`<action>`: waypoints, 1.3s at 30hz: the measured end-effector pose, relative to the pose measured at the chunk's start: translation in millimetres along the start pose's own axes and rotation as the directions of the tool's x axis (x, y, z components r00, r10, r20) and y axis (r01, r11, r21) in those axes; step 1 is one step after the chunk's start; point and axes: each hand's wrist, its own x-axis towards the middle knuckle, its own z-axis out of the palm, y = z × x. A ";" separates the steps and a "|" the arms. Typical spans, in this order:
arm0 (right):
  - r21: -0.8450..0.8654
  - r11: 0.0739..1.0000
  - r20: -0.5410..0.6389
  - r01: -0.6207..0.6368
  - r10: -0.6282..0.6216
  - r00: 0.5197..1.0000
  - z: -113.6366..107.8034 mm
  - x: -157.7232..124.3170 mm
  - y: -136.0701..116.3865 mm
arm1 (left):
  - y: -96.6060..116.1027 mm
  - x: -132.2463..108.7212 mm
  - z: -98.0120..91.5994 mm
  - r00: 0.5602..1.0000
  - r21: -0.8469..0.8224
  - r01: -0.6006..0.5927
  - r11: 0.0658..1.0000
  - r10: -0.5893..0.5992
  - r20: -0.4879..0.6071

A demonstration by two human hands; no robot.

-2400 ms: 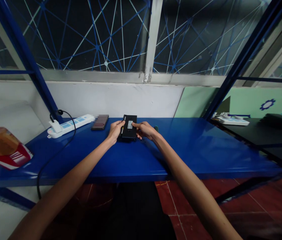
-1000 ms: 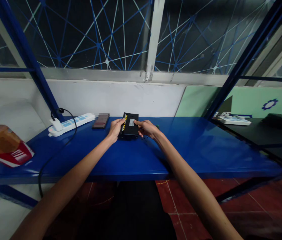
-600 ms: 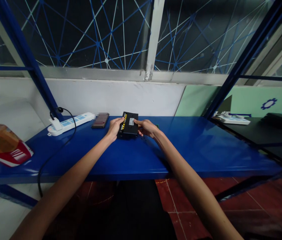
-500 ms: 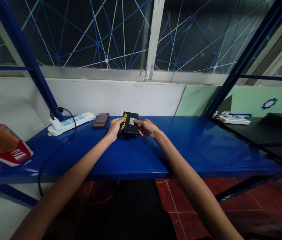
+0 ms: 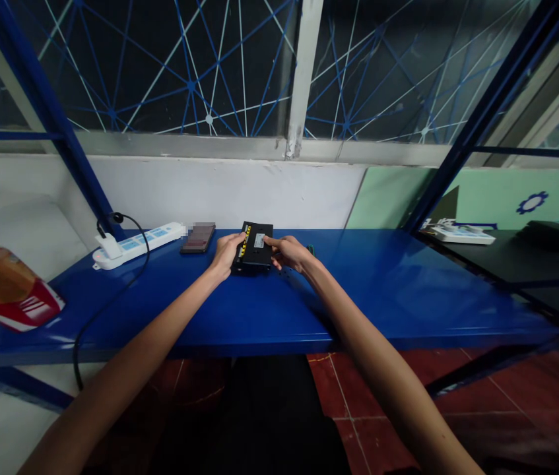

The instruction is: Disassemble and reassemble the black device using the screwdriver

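A flat black box-shaped device [image 5: 258, 253] with a white label and a yellow-marked strip along its left side is held at the middle of the blue table. My left hand [image 5: 224, 255] grips its left edge, thumb on the top near the yellow strip. From the right, my right hand [image 5: 290, 253] grips the opposite edge with its thumb on top by the white label; its other fingers are curled at the side, partly hidden. Several tiny dark bits, too small to name, lie on the table just below my right hand. A small green thing [image 5: 311, 250] shows behind that hand.
Left of the device lies a phone [image 5: 198, 238], beside a white power strip [image 5: 139, 245] with a black cable running off the table's front edge. A large bottle [image 5: 9, 287] stands at far left. Blue posts [image 5: 445, 168] rise at both sides; a black surface [image 5: 517, 264] adjoins on the right.
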 end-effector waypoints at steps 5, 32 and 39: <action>-0.007 1.000 -0.023 -0.013 0.013 1.000 2.3 -1.4 -0.5 | -0.8 1.0 -0.3 1.000 -0.002 -0.017 1.000 0.016 -0.002; -0.060 0.998 -0.034 0.016 -0.018 0.999 3.6 -0.3 0.5 | 4.6 -6.9 2.4 0.998 0.107 -0.050 0.993 0.046 0.041; -0.063 0.998 -0.028 0.015 -0.016 0.999 3.7 -4.3 -1.8 | 7.2 -9.8 2.8 0.993 0.114 -0.045 0.992 0.033 0.111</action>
